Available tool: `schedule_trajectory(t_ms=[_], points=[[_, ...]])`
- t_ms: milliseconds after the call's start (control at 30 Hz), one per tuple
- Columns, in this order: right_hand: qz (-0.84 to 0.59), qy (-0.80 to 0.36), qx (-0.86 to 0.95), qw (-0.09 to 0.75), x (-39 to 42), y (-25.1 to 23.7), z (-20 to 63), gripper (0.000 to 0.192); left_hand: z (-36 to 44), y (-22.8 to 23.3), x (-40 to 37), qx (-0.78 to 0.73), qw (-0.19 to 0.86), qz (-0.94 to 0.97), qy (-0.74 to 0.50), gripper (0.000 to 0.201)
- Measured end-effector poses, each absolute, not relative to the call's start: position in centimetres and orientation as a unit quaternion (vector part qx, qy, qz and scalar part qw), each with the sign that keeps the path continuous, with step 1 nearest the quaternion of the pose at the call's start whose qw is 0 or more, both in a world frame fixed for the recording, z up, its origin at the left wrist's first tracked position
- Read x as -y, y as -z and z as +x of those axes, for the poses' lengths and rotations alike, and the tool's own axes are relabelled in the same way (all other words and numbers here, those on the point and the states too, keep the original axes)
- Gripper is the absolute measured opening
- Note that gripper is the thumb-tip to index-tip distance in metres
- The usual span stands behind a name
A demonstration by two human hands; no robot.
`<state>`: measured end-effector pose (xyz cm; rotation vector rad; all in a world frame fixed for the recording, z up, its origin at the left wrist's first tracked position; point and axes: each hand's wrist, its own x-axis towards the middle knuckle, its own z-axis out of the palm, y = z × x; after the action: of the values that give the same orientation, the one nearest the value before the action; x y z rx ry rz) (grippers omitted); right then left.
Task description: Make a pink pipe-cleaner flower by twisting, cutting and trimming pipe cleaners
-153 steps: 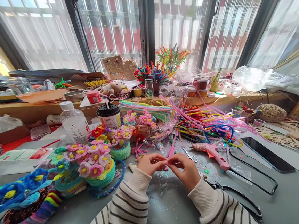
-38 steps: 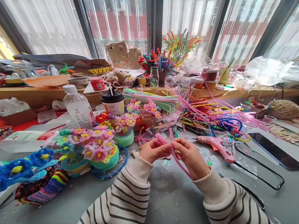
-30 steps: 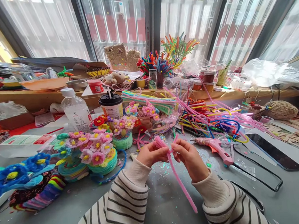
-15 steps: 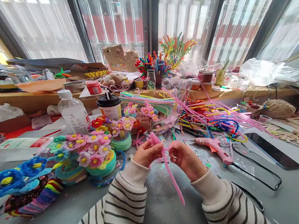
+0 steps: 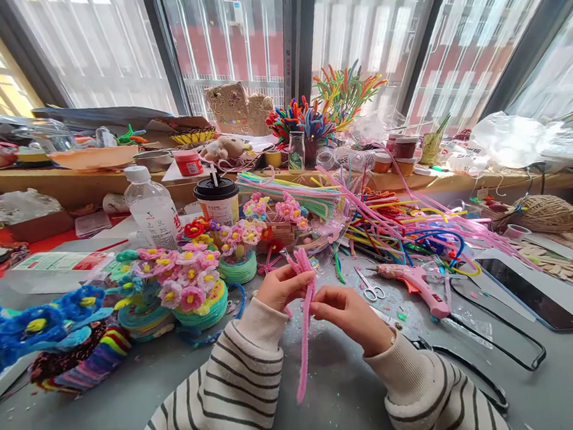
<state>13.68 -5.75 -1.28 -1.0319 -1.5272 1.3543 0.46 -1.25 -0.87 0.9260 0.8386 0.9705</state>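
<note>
Pink pipe cleaners [image 5: 304, 344], bent into loops at the top, are pinched in my left hand [image 5: 283, 289]. One long fuzzy end hangs down between my wrists, over the grey table. My right hand [image 5: 345, 317] is closed at the same bundle, its thumb and forefinger gripping the pink strand just below the left fingertips. To the left of my hands stand pipe-cleaner flowers [image 5: 190, 287] in pink and white, set in a coiled green and yellow pot [image 5: 207, 312]. Small scissors [image 5: 372, 291] lie beyond my right hand.
A pink glue gun [image 5: 417, 284] with a black cord rests at the right, near a phone [image 5: 529, 294]. Loose pipe cleaners [image 5: 391, 212] pile up behind. A plastic bottle [image 5: 150, 207] and a lidded cup [image 5: 216, 201] stand back left. Blue flowers [image 5: 40, 327] are at far left.
The hanging pink end has swung from lower right to lower left. My right hand has dropped slightly and its fingers now reach to the strand. The scissors have come into fuller view.
</note>
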Motion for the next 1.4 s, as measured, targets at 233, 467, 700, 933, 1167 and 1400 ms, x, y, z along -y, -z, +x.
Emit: schedule_trajectory(t_ms=[233, 467, 700, 933, 1167, 1400], points=[[-0.447, -0.520, 0.616, 0.388, 5.3, 0.8, 15.1, 0.028, 0.6, 0.9, 1.3, -0.380, 0.649, 0.547, -0.367, 0.021], [-0.459, -0.505, 0.609, 0.403, 5.4, 1.2, 14.8, 0.023, 1.0, 0.6, 1.8, -0.435, 0.539, 0.590, -0.415, 0.018], [-0.470, -0.502, 0.598, 0.413, 5.4, 0.8, 15.0, 0.022, 1.4, 0.8, 2.0, -0.381, 0.599, 0.530, -0.464, 0.019], [-0.499, -0.441, 0.619, 0.416, 5.4, 0.7, 15.1, 0.022, 1.3, 0.6, 2.2, -0.377, 0.595, 0.533, -0.468, 0.016], [-0.482, -0.421, 0.601, 0.480, 5.0, 0.8, 16.1, 0.020, 1.0, 0.2, 2.3, -0.400, 0.580, 0.539, -0.462, 0.014], [-0.462, -0.438, 0.526, 0.564, 5.0, 0.8, 16.0, 0.016, 0.9, 0.3, 2.1, -0.394, 0.675, 0.482, -0.396, 0.022]])
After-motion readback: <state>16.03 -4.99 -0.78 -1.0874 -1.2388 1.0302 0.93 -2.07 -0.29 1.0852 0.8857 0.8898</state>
